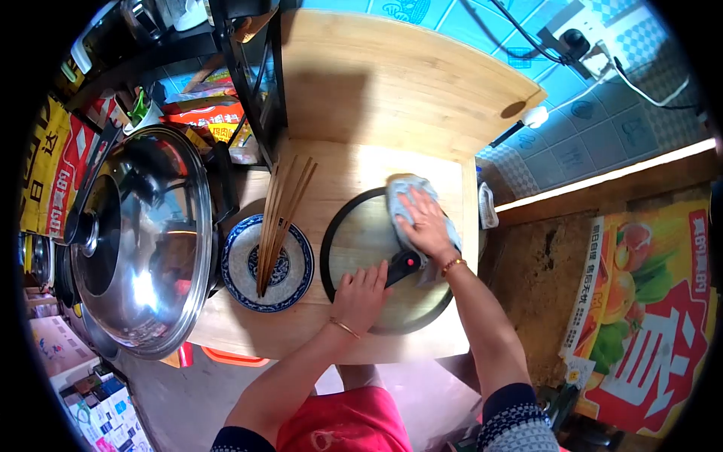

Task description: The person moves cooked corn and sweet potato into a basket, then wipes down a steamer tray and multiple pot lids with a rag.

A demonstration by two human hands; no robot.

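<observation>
A round glass lid [361, 233] with a dark rim and a black handle [403, 267] lies on the wooden table [331, 343]. My left hand [361, 296] is closed at the near end of that handle, its fingertips partly hidden. On the lid's upper right, my right hand [425, 222] presses a light blue-grey cloth [403, 188] with its fingers spread over it. Left of the lid, several wooden chopsticks [279, 233] rest across a blue-and-white plate [237, 260].
At the left stands a large pan with a shiny domed lid [162, 241]. A black shelf [260, 83] holding packets rises behind it. An upright wooden board [407, 83] backs the table. A printed box [640, 316] is at the right.
</observation>
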